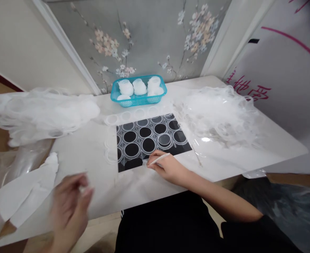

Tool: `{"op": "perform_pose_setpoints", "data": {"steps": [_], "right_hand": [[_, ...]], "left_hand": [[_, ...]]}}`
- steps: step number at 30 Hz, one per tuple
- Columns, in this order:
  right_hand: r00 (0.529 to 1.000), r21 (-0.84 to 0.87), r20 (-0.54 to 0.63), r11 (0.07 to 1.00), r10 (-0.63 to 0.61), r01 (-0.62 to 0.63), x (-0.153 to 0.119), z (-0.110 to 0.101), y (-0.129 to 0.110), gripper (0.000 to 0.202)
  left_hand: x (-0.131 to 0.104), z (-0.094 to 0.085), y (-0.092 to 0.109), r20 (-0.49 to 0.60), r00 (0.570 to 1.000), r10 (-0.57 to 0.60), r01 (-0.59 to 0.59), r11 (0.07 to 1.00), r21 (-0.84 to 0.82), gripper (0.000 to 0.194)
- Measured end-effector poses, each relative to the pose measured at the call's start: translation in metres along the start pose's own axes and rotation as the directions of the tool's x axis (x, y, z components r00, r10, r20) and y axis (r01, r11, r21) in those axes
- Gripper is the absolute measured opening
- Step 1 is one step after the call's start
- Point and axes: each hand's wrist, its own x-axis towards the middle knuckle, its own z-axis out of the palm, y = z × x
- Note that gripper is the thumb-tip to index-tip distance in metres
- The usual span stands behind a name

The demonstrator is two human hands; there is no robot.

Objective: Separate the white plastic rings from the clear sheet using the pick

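Note:
My right hand pinches a thin white pen-like stick at the near edge of a black mat. Over the mat lies a clear sheet with rows of round outlines, and the fingers touch its near edge. One disc on the sheet looks greyer and slightly raised. My left hand, smeared by motion, is off the table's front left. Its thumb and index finger come together around a small pale bit that I cannot make out.
A blue basket with stacks of white discs stands behind the mat. Heaps of clear ring-holed film lie to the left and right. White paper pieces and clear plastic bags rest at the left on the white table.

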Motion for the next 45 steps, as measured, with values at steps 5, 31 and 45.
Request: {"op": "perform_pose_setpoints", "data": {"steps": [5, 31, 45], "right_hand": [[0.982, 0.104, -0.189, 0.994, 0.007, 0.013, -0.015, -0.032, 0.009, 0.013], [0.902, 0.180, -0.428, 0.974, -0.051, 0.140, -0.028, -0.056, 0.010, 0.026], [0.367, -0.229, -0.930, 0.794, -0.008, -0.563, -0.052, -0.173, 0.084, 0.023]], "left_hand": [[0.112, 0.107, 0.027, 0.451, 0.805, 0.385, -0.416, 0.909, -0.032, 0.024], [0.106, 0.127, 0.064, 0.750, 0.606, 0.264, 0.190, 0.868, -0.459, 0.014], [-0.071, -0.021, -0.038, 0.885, 0.419, -0.204, 0.783, 0.575, -0.238, 0.038]]}}
